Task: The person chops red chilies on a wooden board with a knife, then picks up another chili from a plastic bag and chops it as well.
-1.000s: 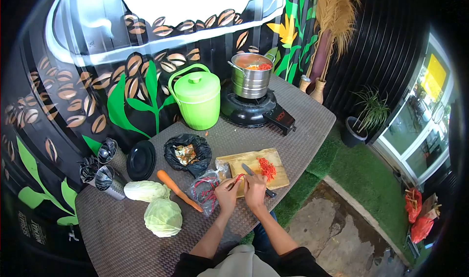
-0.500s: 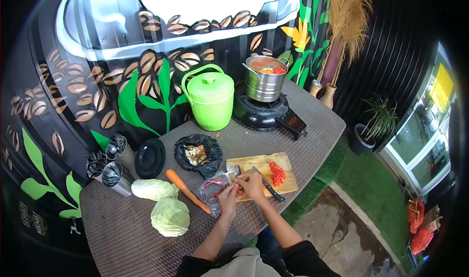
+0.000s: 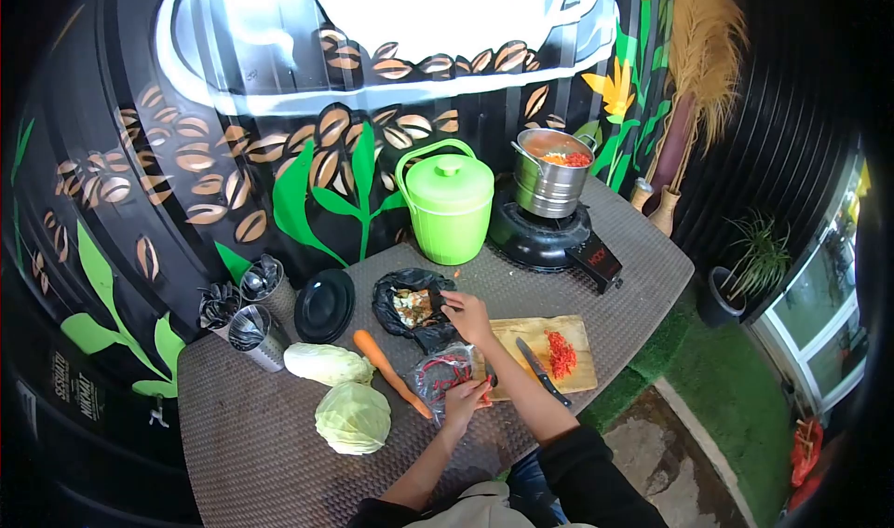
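Note:
My right hand [image 3: 469, 318] reaches over the right edge of a black plastic bag [image 3: 384, 291] holding food scraps [image 3: 412, 306]. Its thumb and fingertips look slightly apart. Lower down, my left hand [image 3: 462, 403] is closed on what looks like a red chili [image 3: 484, 399], part of it hidden by the fingers. Beside that hand lies a clear plastic bag [image 3: 438, 372] with red chilies inside. The wooden cutting board [image 3: 507, 331] is to the right, bearing a knife [image 3: 542, 371] with a black handle and a heap of chopped red pieces [image 3: 562, 355].
A carrot [image 3: 392, 373], a napa cabbage [image 3: 328, 364] and a round cabbage [image 3: 353, 419] lie left. Black plates [image 3: 325, 305] and metal cutlery holders [image 3: 258, 338] stand beyond. Behind are a green lidded bucket [image 3: 451, 209] and a pot [image 3: 548, 182] on a portable stove [image 3: 538, 234].
My hands, together over the board's left edge before, have parted. The right hand has moved up and away to the black bag; the left stays low near the clear bag. The view has shifted.

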Motion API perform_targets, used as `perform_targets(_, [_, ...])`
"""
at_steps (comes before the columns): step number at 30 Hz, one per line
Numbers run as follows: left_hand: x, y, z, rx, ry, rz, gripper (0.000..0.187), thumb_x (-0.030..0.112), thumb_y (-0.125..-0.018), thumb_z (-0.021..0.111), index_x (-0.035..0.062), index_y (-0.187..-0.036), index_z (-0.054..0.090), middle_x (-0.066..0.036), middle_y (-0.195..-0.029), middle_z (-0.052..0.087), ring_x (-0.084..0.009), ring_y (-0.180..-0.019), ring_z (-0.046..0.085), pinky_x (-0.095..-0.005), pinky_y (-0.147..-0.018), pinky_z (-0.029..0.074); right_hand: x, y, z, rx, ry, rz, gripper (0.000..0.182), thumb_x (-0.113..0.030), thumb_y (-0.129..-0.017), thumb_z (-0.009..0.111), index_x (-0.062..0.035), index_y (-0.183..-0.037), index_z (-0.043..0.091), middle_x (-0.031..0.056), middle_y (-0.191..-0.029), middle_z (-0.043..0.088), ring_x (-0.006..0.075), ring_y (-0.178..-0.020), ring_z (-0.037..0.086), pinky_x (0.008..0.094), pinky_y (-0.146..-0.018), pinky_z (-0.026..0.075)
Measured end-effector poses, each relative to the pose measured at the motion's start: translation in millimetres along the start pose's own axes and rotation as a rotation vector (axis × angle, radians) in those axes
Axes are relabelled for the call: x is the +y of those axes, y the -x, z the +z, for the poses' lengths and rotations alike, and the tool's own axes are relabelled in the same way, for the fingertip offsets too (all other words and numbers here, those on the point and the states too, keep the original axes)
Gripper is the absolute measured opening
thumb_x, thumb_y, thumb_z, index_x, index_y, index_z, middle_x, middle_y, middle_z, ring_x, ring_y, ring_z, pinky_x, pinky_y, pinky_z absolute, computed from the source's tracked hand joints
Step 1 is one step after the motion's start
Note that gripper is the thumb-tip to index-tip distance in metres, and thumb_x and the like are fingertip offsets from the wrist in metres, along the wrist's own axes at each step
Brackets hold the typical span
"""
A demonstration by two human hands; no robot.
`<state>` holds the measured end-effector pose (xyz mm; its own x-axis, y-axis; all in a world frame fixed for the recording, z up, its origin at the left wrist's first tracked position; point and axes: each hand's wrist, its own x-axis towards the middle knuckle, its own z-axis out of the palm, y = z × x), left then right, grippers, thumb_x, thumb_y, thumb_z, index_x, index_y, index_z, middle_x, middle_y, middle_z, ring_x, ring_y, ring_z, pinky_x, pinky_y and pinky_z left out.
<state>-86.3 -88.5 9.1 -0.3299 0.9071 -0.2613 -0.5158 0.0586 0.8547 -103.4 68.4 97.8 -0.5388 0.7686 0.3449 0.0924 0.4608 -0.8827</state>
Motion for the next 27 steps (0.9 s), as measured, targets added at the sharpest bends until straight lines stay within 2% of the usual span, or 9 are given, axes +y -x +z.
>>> perform_targets(3, [-5, -1, 8, 0.013, -0.103, 0.086, 0.024, 0.011, -0.084, 0.067, -0.0042, -0.103, 0.064, -0.008, -0.086, 0.067, -0.0102, -0.066, 0.06, -0.0237, -0.06, 0.053, 9, 51, -35, 0.061, -0.027, 0.053, 0.026, -0.005, -0.081, 0.062, 0.0015, -0.106, 0.064, 0.0152, -0.103, 0.067, 0.0214, -0.09, 0.066, 0.029, -0.078, 0.052])
perform_targets(5, [-13, -5, 14, 0.003, -0.143, 0.11, 0.026, 0.01, -0.082, 0.069, -0.005, -0.102, 0.065, -0.008, -0.086, 0.067, -0.0088, -0.069, 0.061, -0.0218, -0.059, 0.052, 16, 89, -66, 0.138, 0.34, 0.011, 0.027, -0.006, -0.081, 0.061, 0.0007, -0.107, 0.064, 0.0171, -0.099, 0.066, 0.0251, -0.082, 0.067, 0.0313, -0.075, 0.051])
perform_targets(8, [-17, -13, 28, 0.017, -0.213, 0.218, 0.025, 0.007, -0.079, 0.071, -0.0071, -0.099, 0.065, -0.01, -0.089, 0.068, -0.0105, -0.075, 0.062, -0.0219, -0.065, 0.051, 29, 150, -101, 0.339, 0.359, 0.009, 0.024, -0.008, -0.077, 0.064, -0.0003, -0.1, 0.064, 0.0172, -0.089, 0.066, 0.0303, -0.078, 0.063, 0.0369, -0.073, 0.049])
perform_targets(11, [-31, -27, 30, -0.006, -0.306, 0.309, 0.023, 0.006, -0.079, 0.071, -0.0076, -0.097, 0.066, -0.011, -0.09, 0.068, -0.0125, -0.078, 0.064, -0.0228, -0.069, 0.051, 28, 195, -122, 0.432, 0.704, 0.203, 0.022, -0.011, -0.072, 0.069, -0.0027, -0.091, 0.061, 0.0143, -0.082, 0.062, 0.0321, -0.077, 0.059, 0.0409, -0.072, 0.046])
perform_targets(15, [-31, -32, 45, 0.033, -0.391, 0.293, 0.022, 0.005, -0.079, 0.07, -0.0081, -0.096, 0.066, -0.011, -0.09, 0.069, -0.0124, -0.08, 0.064, -0.0236, -0.072, 0.051, 26, 216, -127, 0.383, 0.967, 0.136, 0.031, -0.013, -0.067, 0.074, -0.0052, -0.091, 0.056, 0.0135, -0.084, 0.057, 0.0325, -0.078, 0.058, 0.0412, -0.07, 0.045])
perform_targets(20, [-30, -40, 47, 0.039, -0.471, 0.233, 0.024, 0.008, -0.077, 0.073, -0.0051, -0.096, 0.067, -0.011, -0.082, 0.069, -0.0113, -0.067, 0.064, -0.0217, -0.055, 0.05, 43, 206, -138, 0.2, 0.705, 0.257, 0.025, -0.007, -0.071, 0.069, -0.002, -0.092, 0.055, 0.0183, -0.09, 0.06, 0.0389, -0.086, 0.059, 0.0447, -0.074, 0.047])
perform_targets(24, [-22, -32, 53, 0.037, -0.574, 0.211, 0.022, 0.008, -0.077, 0.072, -0.0046, -0.095, 0.068, -0.011, -0.079, 0.069, -0.0112, -0.064, 0.063, -0.0223, -0.056, 0.05, 40, 206, -144, 0.142, 0.695, 0.334, 0.025, -0.011, -0.077, 0.06, -0.0006, -0.099, 0.05, 0.023, -0.088, 0.06, 0.0394, -0.084, 0.06, 0.0474, -0.074, 0.049])
perform_targets(26, [-27, -33, 53, 0.036, -0.704, 0.428, 0.021, 0.009, -0.078, 0.072, -0.0042, -0.093, 0.068, -0.011, -0.077, 0.07, -0.0115, -0.063, 0.063, -0.0231, -0.057, 0.05, 37, 210, -142, 0.1, 0.795, 0.446, 0.03, -0.022, -0.084, 0.054, -0.0008, -0.103, 0.044, 0.0248, -0.084, 0.061, 0.0406, -0.079, 0.061, 0.0489, -0.07, 0.049])
perform_targets(27, [-30, -34, 52, 0.03, -0.706, 0.423, 0.021, 0.009, -0.078, 0.072, -0.0042, -0.093, 0.068, -0.011, -0.077, 0.07, -0.0115, -0.063, 0.063, -0.0231, -0.057, 0.05, 35, 213, -141, 0.103, 0.794, 0.454, 0.03, -0.022, -0.084, 0.054, -0.0008, -0.103, 0.044, 0.0248, -0.084, 0.061, 0.0406, -0.079, 0.061, 0.0489, -0.07, 0.049])
